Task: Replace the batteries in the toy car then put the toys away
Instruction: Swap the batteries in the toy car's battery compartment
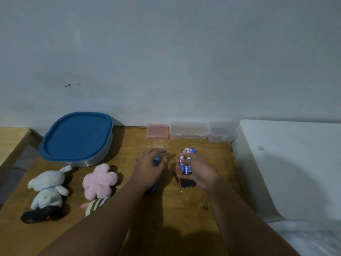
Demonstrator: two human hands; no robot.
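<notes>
My left hand (149,168) lies over a small blue toy car (154,188) on the wooden table, fingers curled around it; only the car's front and rear peek out. My right hand (198,171) holds two or three blue-and-white batteries (185,166) upright between thumb and fingers. More batteries (189,150) lie on the table just behind that hand. A black battery cover (187,182) lies flat under my right palm, with a thin dark screwdriver-like stick (176,177) beside it.
A container with a blue lid (77,134) stands at the back left. A white plush (48,187), a pink plush (99,181) and a black toy car (41,215) lie at the left. Pink (157,131) and clear boxes (189,130) line the wall. A white bin (287,163) stands at the right.
</notes>
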